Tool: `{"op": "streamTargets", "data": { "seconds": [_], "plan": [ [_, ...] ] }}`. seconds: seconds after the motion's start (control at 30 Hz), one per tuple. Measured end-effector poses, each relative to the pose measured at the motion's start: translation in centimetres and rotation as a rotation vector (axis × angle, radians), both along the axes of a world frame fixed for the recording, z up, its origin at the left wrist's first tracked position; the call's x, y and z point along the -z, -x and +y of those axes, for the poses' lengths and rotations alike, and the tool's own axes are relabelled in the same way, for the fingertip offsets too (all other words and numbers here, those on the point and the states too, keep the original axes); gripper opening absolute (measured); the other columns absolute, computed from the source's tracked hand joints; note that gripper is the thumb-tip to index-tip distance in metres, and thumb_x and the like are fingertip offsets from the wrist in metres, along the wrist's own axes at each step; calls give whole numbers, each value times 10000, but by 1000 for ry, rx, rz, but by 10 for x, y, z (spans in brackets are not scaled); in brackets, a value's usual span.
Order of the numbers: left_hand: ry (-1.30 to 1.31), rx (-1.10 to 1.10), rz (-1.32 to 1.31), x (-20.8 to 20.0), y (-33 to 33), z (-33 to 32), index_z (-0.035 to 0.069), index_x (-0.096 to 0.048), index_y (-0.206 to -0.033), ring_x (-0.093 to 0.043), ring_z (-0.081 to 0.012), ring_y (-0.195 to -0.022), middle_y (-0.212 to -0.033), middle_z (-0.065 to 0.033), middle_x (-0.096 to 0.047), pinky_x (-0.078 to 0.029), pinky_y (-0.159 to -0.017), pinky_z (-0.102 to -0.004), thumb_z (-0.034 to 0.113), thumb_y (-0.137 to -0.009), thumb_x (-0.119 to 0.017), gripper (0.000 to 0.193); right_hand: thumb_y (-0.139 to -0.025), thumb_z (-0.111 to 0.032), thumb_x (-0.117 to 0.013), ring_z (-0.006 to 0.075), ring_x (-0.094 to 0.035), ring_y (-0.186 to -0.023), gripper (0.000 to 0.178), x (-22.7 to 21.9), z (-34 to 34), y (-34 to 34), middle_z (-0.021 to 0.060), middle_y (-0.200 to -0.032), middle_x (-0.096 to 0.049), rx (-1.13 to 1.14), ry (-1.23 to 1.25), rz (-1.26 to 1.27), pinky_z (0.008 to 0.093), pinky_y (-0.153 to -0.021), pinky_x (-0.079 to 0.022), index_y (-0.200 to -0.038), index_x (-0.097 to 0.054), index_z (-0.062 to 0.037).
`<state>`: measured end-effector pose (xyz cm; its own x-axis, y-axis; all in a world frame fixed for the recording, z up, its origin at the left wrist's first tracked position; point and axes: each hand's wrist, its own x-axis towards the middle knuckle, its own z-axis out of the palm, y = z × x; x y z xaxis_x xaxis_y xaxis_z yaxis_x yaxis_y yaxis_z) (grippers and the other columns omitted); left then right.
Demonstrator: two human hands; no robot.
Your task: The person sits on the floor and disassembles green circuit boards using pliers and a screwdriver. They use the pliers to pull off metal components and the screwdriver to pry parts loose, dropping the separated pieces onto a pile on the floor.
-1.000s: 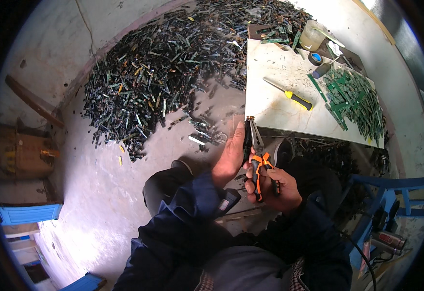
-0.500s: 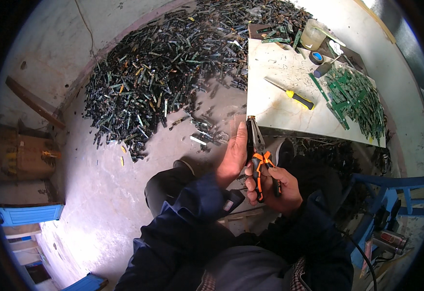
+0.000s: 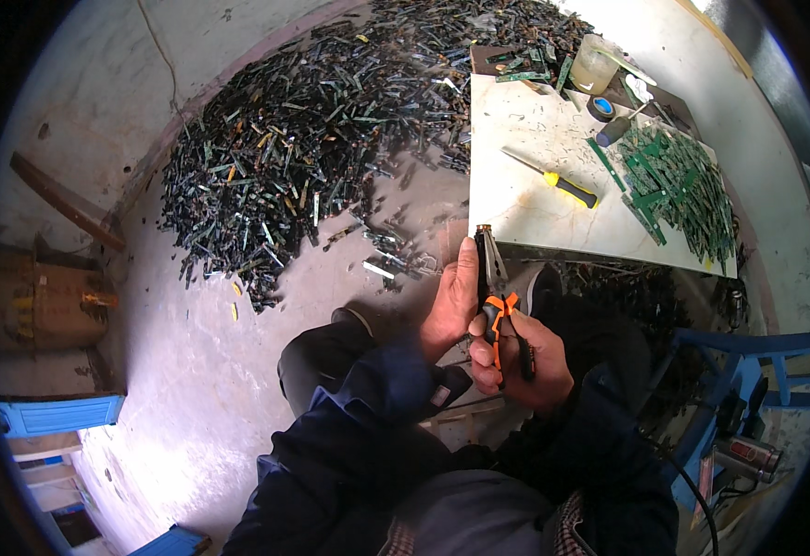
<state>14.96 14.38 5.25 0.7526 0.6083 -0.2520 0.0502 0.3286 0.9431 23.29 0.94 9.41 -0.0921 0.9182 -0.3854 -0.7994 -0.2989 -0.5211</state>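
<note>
Center frame: right hand (image 3: 521, 357) grips orange-handled pliers (image 3: 496, 287), nose clamping a small piece beside left hand (image 3: 451, 301), fingers straight, steadying it. Best keep fingertips off the nose, squeeze evenly. Circuit-board scrap heap (image 3: 312, 139) upper left.

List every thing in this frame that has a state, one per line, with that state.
pliers: held upright in right hand, jaws closed as far as visible
right hand: closed around the orange pliers handles
left hand: open, flat against the pliers
screwdriver: lying loose on the white table
plastic cup: upright
tape roll: lying flat
green boards: piled on table
</note>
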Motion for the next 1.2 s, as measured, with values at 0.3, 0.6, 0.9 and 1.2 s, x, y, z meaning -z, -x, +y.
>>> {"op": "streamTargets", "data": {
  "seconds": [0.3,0.6,0.9,1.2],
  "plan": [
    [82,38,63,-22,3,-2,56,-491,-722,-401,-127,-387,-524,-39,-456,-320,-377,-255,581,-976,-154,673,-899,-470,-497,210,-491,-529,464,-6,-5,-16,110,-724,-558,-23,86,-190,340,-492,-401,-946,-560,-12],
    [36,230,158,-26,29,5,89,-442,-625,-368,-111,-387,-486,-30,-414,-308,-388,-249,639,-950,-180,690,-937,-355,-543,162,-557,-545,351,-15,-17,-50,80,-704,-593,-192,177,-459,284,-479,-433,-923,-597,-9],
    [222,353,128,-19,47,13,108,-450,-708,-333,-81,-434,-540,8,-387,-265,-406,-226,632,-946,-288,598,-936,-303,-552,119,-537,-520,370,-2,-23,-69,49,-572,-542,-353,-127,-1181,289,-490,-422,-752,-572,18],
    [503,336,-136,-7,42,23,115,-426,-674,-282,-87,-389,-518,13,-364,-258,-404,-229,580,-970,-292,567,-948,-252,-531,160,-601,-629,274,2,-28,-71,94,-757,-630,173,-100,-946,307,-579,-472,-981,-594,13]
  ]
}}
